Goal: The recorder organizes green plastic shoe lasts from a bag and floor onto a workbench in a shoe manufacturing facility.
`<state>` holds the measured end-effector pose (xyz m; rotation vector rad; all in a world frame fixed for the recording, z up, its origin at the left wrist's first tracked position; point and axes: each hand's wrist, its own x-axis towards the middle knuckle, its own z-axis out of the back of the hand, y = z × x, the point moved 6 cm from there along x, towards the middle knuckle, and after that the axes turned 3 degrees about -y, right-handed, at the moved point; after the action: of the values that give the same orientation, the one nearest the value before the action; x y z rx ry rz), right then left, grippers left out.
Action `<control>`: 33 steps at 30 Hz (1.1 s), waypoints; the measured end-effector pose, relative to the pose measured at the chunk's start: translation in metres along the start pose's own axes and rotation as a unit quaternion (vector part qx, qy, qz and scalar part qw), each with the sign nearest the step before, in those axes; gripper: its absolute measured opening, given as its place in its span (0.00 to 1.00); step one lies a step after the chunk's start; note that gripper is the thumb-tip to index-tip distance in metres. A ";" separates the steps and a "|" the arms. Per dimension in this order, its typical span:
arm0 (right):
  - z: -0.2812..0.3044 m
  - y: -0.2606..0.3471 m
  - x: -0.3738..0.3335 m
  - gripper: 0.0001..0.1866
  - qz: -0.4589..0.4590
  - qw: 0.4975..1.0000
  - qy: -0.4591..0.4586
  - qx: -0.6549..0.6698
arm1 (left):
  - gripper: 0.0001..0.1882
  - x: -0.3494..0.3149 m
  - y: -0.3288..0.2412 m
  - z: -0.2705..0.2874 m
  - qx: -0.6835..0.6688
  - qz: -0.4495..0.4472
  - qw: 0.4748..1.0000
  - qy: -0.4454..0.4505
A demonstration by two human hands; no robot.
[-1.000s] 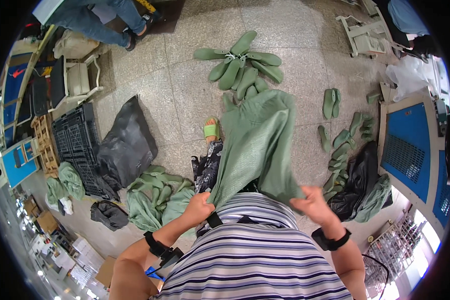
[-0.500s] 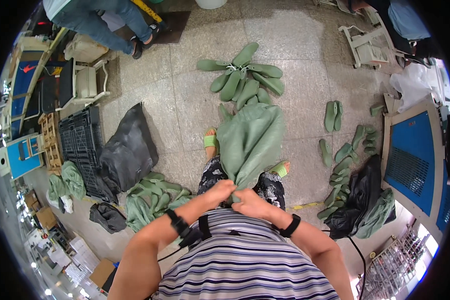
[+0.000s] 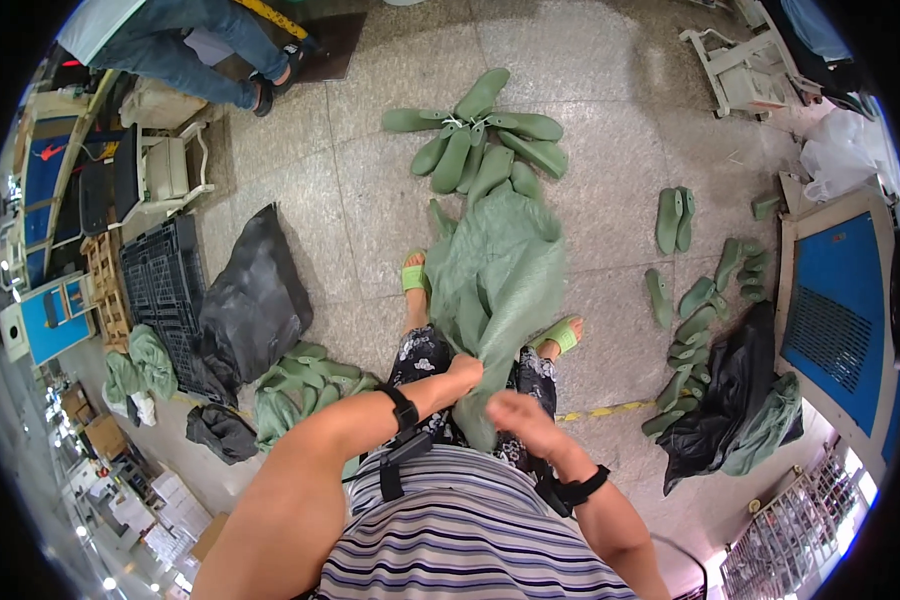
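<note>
A long green woven sack (image 3: 500,260) lies between my feet, its near end drawn up toward my waist. My left hand (image 3: 462,374) is closed around a gathered part of the sack. Just right of the sack's near end, my right hand (image 3: 525,422) is off the cloth, slightly blurred, with its fingers loosely stretched out and nothing visible in them. Green shoe lasts (image 3: 453,162) fan out on the floor past the sack's far end, several joined by white cord. A few poke out from under the sack's far edge. What is inside the sack is hidden.
More lasts lie in a pair (image 3: 675,220) and a row (image 3: 688,350) at right, beside a black sack (image 3: 725,400) and a blue-panelled machine (image 3: 830,300). At left are a dark sack (image 3: 255,285), a black pallet (image 3: 165,290) and a pile of lasts (image 3: 310,375). Another person (image 3: 190,50) stands far left.
My right hand has let go of the sack and moved slightly right and down. My left hand still grips it. The sack's near end has loosened and hangs lower, and the cloth looks flatter.
</note>
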<state>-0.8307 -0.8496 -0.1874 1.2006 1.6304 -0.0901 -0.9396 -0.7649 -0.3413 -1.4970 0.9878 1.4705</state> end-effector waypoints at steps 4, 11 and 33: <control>0.055 -0.074 0.019 0.39 -0.252 0.911 -0.152 0.287 | 0.11 -0.056 -0.017 -0.001 -0.137 -0.002 0.991 -0.010; 0.020 -0.064 0.102 0.31 -0.204 0.873 -0.085 0.436 | 0.20 -0.112 -0.061 -0.037 0.452 -0.189 0.872 -0.017; 0.004 0.027 0.003 0.21 -0.029 0.980 -0.182 0.080 | 0.14 -0.232 -0.093 0.037 0.310 -0.445 0.840 -0.008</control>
<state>-0.8080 -0.8369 -0.1786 1.1782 1.3535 -0.4589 -0.8721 -0.6959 -0.1082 -1.1710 0.5229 0.4195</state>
